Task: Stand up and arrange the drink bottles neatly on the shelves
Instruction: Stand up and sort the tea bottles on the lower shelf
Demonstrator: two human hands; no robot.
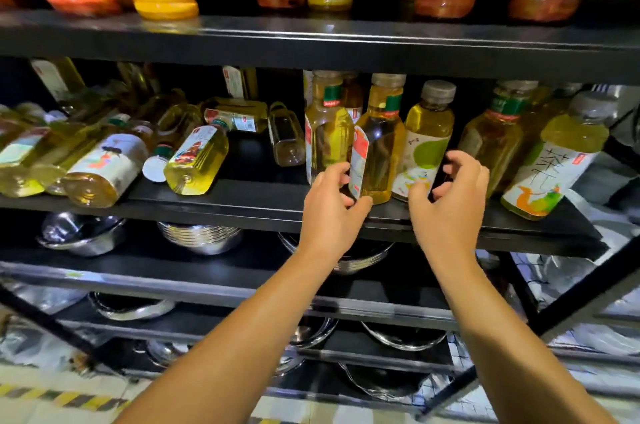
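Both hands, left [330,205] and right [450,205], hover loosely curled, holding nothing, beside upright tea bottle [379,146].

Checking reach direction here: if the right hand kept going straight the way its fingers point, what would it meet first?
Probably the green-labelled bottle standing just ahead of the right hand; depth is hard to judge.

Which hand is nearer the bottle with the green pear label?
Right. The right hand is curled just in front of the pear-label bottle; the left hand is at the next bottle over.
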